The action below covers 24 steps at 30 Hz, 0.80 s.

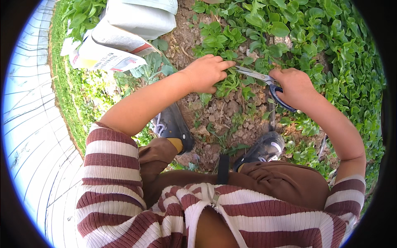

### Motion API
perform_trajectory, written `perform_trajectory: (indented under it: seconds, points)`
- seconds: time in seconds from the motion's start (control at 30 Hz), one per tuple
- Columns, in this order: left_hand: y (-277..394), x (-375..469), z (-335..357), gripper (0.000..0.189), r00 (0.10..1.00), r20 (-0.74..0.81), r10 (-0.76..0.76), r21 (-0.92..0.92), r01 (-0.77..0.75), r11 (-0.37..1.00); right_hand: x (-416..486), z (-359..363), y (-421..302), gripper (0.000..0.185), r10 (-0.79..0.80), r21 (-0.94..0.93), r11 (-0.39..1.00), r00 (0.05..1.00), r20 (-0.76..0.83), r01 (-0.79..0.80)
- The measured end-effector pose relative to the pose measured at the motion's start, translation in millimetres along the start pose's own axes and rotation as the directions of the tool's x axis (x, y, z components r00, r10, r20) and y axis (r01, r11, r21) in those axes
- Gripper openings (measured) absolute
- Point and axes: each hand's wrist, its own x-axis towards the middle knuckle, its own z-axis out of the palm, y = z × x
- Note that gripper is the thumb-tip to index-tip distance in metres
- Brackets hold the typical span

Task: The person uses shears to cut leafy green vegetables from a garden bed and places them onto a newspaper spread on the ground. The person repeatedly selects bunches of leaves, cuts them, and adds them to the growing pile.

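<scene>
My right hand (293,86) is closed on a pair of scissors (254,74) with dark blue handles. Their blades point left, towards the fingertips of my left hand (206,73). That hand is bent over a low clump of leafy green shoots (229,85), its index finger by the blade tips. Whether its curled fingers pinch a stem is hidden from above. More fleshy-leaved plants (221,40) grow just beyond both hands.
A white printed sack (139,20) stands at upper left. Dense green plants (341,74) cover the right side. A thin dark hose (272,119) runs along the dry soil (217,124) between my dark shoes (173,127). Translucent sheeting (34,124) forms the left wall.
</scene>
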Motion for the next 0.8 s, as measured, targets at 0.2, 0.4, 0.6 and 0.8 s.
perform_trajectory:
  seconds: [0.2, 0.4, 0.6, 0.8]
  points:
    - [1.5, -13.4, 18.0, 0.043, 0.993, -0.116, 0.004, 0.034, 0.0, 0.999, 14.6, -12.7, 9.2, 0.055, -0.015, 0.613, 0.682, 0.83, 0.557, -0.399]
    - [5.0, -13.0, 22.3, 0.046, 0.988, -0.157, 0.004, 0.071, 0.007, 0.997, 43.0, 11.5, -6.7, 0.049, -0.028, 0.705, 0.528, 0.82, 0.572, -0.473]
    - [-8.9, -40.4, 18.7, 0.045, 0.929, -0.37, 0.031, -0.077, -0.064, 0.995, 33.5, 22.0, 13.3, 0.054, 0.026, 0.697, 0.656, 0.931, 0.364, -0.291]
    - [-33.0, -75.1, -11.0, 0.043, 0.918, -0.366, -0.153, -0.115, 0.118, 0.986, 21.2, 11.8, 14.1, 0.06, 0.046, 0.627, 0.746, 0.957, 0.288, -0.224]
